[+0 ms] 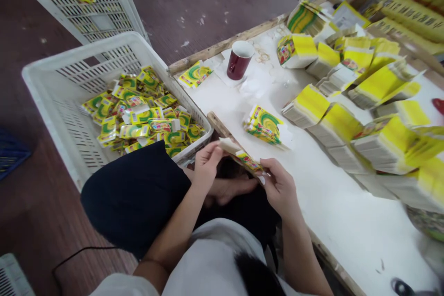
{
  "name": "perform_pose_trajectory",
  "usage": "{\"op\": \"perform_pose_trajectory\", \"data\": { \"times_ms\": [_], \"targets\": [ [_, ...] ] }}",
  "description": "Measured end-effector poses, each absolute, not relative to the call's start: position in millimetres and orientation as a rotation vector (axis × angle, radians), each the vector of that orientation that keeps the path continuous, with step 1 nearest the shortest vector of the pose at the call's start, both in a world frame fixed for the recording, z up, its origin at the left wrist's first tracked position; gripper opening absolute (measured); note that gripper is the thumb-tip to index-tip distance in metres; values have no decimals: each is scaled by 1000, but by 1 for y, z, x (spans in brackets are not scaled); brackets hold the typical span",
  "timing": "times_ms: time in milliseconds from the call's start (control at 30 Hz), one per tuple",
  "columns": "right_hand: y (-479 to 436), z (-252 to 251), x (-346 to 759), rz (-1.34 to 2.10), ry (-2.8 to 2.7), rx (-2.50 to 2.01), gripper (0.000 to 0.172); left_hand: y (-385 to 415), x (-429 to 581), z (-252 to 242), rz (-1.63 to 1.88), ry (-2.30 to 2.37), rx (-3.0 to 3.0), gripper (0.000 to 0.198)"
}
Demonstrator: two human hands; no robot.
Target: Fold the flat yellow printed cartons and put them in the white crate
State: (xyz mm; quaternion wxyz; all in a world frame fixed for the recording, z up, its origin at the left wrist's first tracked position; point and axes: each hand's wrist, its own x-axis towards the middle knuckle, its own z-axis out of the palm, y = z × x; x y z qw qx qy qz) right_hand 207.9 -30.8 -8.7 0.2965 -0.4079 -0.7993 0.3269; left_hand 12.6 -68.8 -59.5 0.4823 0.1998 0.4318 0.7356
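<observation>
Both hands hold one small flat carton [239, 153], yellow and green with white flaps, just over the near edge of the white table [333, 203]. My left hand [205, 163] pinches its white end flap. My right hand [277, 185] grips the printed end. A small pile of folded cartons [264, 125] lies on the table just beyond my hands. At my left knee stands a white plastic crate [62, 97] with several finished cartons [138, 111] inside.
Stacks of flat yellow cartons [367, 101] cover the right side of the table. A dark red cup [239, 59] stands at the far edge, near one loose carton [195, 74]. A second white crate [86, 4] sits on the floor behind. My dark-clad knee [135, 194] is below.
</observation>
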Motion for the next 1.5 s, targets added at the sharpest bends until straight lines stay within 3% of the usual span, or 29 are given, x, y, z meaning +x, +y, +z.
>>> {"op": "perform_pose_trajectory", "data": {
  "times_ms": [167, 267, 333, 433, 500, 567, 633, 733, 1067, 1500],
  "targets": [
    [-19, 5, 227, 479, -2337, -940, 32, -79, -12, -35, 1815, 1082, 944, 55],
    [-19, 7, 225, 448, -2485, -813, 29, -85, -11, -24, 1438, 1332, 1387, 87],
    [-24, 3, 218, 466, -2540, -734, 31, -85, -2, -23, 1160, 1454, 1591, 97],
    [-33, -7, 207, 392, -2379, -821, 30, -82, 10, -30, 966, 1591, 1655, 77],
    [-37, -14, 202, 378, -2083, -1024, 39, -81, 14, -37, 984, 1662, 1639, 68],
    [-40, -21, 199, 593, -1819, -1184, 55, -81, 15, -42, 1059, 1666, 1656, 66],
    [-42, -25, 195, 961, -1674, -1238, 59, -81, 15, -45, 1115, 1636, 1693, 63],
    [-43, -26, 189, 1262, -1568, -1280, 52, -80, 16, -49, 1143, 1683, 1734, 60],
    [-26, -18, 183, 1542, -1623, -1341, 31, -80, 20, -64, 1173, 2003, 1997, 40],
    [-32, -14, 181, 1649, -1339, -1269, 11, -76, 28, -61, 1457, 1991, 2218, 36]
  ]
}}
